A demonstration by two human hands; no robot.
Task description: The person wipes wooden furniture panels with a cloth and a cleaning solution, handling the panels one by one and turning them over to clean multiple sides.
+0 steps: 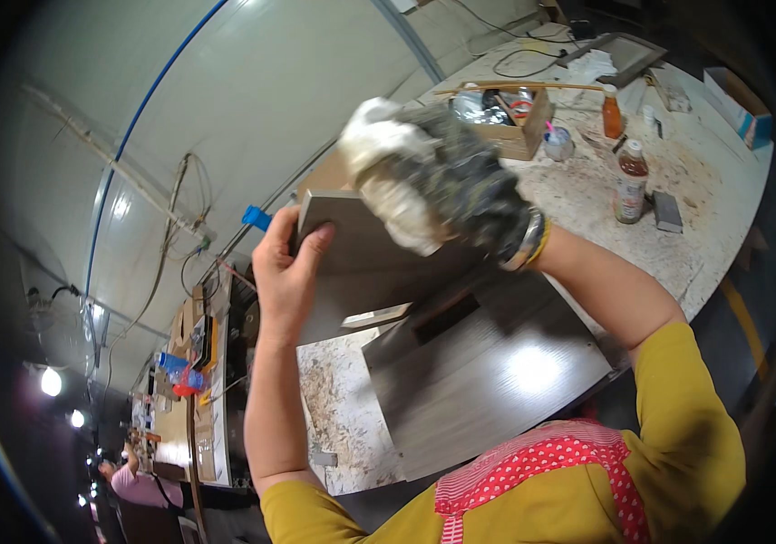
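Observation:
My bare left hand [285, 272] grips the upper left edge of a grey-brown wood-grain panel [352, 258], its thumb on the face towards me. My right hand [474, 172] wears a dirty dark glove, closed on a crumpled white cloth [383, 163] over the panel's top edge. Some blur softens the glove and cloth. The raised panel stands tilted above a second board [497, 381] of the same finish, lying flat nearer to me with a slot-like dark gap at its far side. How the two boards join is hidden behind the raised one.
On the stained white table [696, 208] stand an open cardboard box [519, 140], a small cup [557, 143], an amber bottle [611, 113], a labelled bottle [630, 186] and a grey block [667, 212]. A person in pink [148, 485] is far off at lower left.

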